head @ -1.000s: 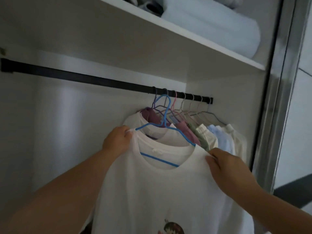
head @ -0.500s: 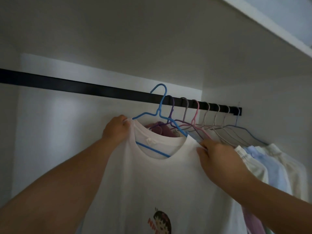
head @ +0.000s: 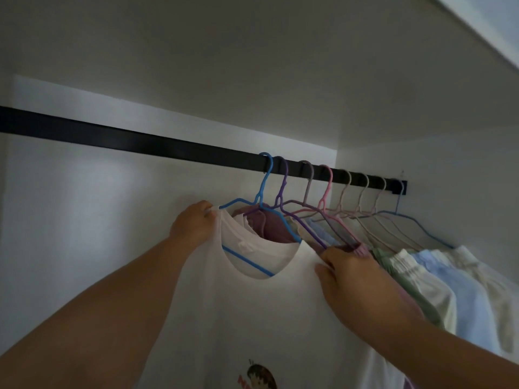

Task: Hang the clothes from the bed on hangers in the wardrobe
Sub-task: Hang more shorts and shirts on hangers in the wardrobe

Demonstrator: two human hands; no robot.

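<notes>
**White T-shirt on the rail, both shoulders held**

Hung from black rail [head: 140, 140] by blue hanger [head: 264, 186]: white T-shirt [head: 252, 318], leftmost of the row. Left hand [head: 193, 223] pinching left shoulder edge, fingers curled round cloth. Right hand [head: 356, 279] at right shoulder, fingers bent onto the fabric, just beside other hung clothes [head: 438, 279]. Bare rail stretching away to the left.
</notes>
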